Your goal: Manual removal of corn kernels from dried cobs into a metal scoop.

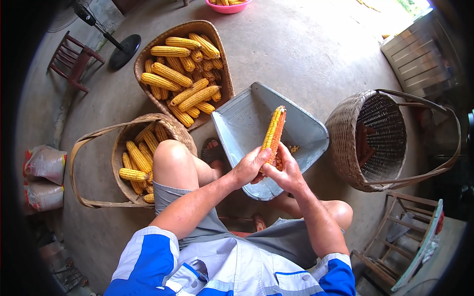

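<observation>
Over the blue-grey scoop (242, 123), seen in the head view: an ear of corn (275, 129) is held up above the open pan, in front of the seated person's knees.
Ear's look: long and slim, narrowing at the far tip; yellow kernels sit in tight rows down its left side, while the right side is stripped to rough orange-red cob.
Left hand (251, 167): curled closed about the near part of the ear, thumb laid along it.
Right hand (285, 172): also closed on the near part, from the other side, its fingers bent.
Hidden by the hands: the ear's near end and most of the fingertips; I cannot make out exactly where each one presses.
Hard to make out: reddish pieces in the shaded right-hand basket (340, 140), which look like bare cobs; a few loose kernels (294, 149) in the scoop, partly covered by the right hand.
Cut off: the pink basin (229, 8) of corn at the upper edge.
Ear's direction: tip away from the person, leaning slightly to the right; the long axis runs nearly straight out from the body. How steeply it rises, I cannot tell.
</observation>
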Tool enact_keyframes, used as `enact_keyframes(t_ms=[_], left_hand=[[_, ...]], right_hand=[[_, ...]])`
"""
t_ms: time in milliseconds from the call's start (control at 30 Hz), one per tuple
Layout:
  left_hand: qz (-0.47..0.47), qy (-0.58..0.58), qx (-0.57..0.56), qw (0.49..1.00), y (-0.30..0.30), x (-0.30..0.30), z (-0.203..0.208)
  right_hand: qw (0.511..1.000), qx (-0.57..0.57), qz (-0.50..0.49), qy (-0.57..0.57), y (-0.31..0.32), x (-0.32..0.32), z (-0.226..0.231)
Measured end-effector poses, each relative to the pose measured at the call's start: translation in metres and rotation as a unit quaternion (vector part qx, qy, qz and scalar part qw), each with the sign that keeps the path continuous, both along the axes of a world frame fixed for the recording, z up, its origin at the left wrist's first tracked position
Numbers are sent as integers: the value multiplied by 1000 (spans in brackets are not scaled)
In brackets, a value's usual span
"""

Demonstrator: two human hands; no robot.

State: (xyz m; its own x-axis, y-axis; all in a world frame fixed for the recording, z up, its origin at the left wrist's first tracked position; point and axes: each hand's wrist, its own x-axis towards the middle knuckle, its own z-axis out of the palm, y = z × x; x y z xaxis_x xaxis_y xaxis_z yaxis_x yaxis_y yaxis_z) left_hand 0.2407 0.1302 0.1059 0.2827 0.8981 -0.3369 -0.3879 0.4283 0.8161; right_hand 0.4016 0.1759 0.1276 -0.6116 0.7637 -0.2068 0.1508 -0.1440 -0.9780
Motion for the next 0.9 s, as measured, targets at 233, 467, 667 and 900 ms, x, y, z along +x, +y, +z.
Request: enact_keyframes(t_ms=[233, 467, 667, 900], left_hand=[[27, 6, 2, 1000, 0, 1, 10], [42, 26, -14, 999, -2, 2, 4], [49, 23, -11, 998, 1, 1, 13], [64, 22, -26, 997, 1, 1, 5]], right_hand=[[996, -70, -10, 49, 4, 9, -5], [998, -65, -11, 20, 4, 2, -7], [997, -68, -20, 43, 5, 6, -9], [1000, 15, 5, -9, 1, 1, -11]])
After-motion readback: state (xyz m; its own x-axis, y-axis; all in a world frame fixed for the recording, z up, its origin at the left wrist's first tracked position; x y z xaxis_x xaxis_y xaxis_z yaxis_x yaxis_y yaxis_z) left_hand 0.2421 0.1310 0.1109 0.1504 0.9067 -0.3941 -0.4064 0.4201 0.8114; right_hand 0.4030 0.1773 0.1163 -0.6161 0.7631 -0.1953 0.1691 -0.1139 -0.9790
